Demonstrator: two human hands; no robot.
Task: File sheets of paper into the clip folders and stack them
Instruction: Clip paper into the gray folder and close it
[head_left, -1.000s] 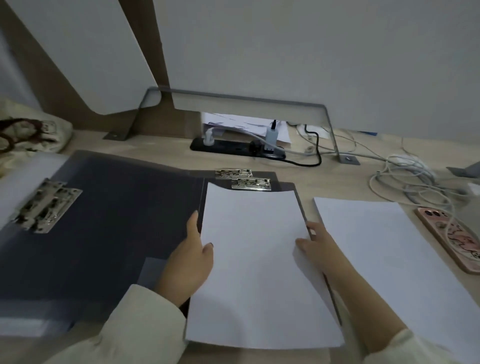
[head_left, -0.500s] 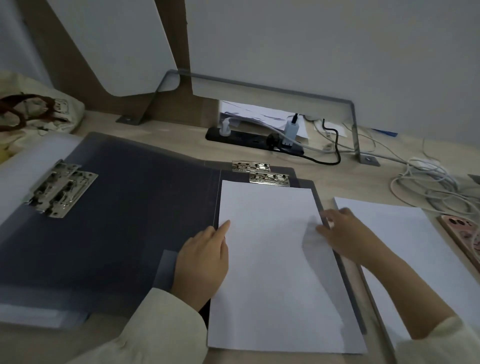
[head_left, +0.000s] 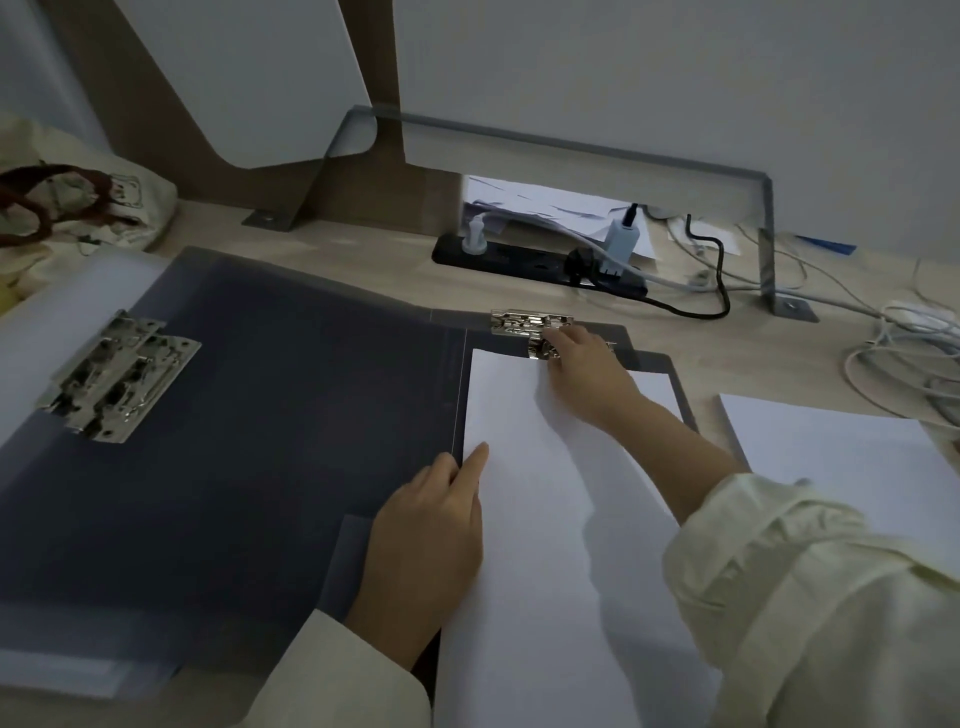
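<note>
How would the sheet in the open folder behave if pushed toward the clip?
Probably floppy: the sheet looks like a single thin leaf, so it may buckle rather than slide. Likely light and slippery on the smooth folder; the left hand pressing its edge suggests it could drift.

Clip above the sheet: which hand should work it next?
Right, likely. The right hand holds the clip, while the left hand presses the sheet's left edge lower down, steadying it.
</note>
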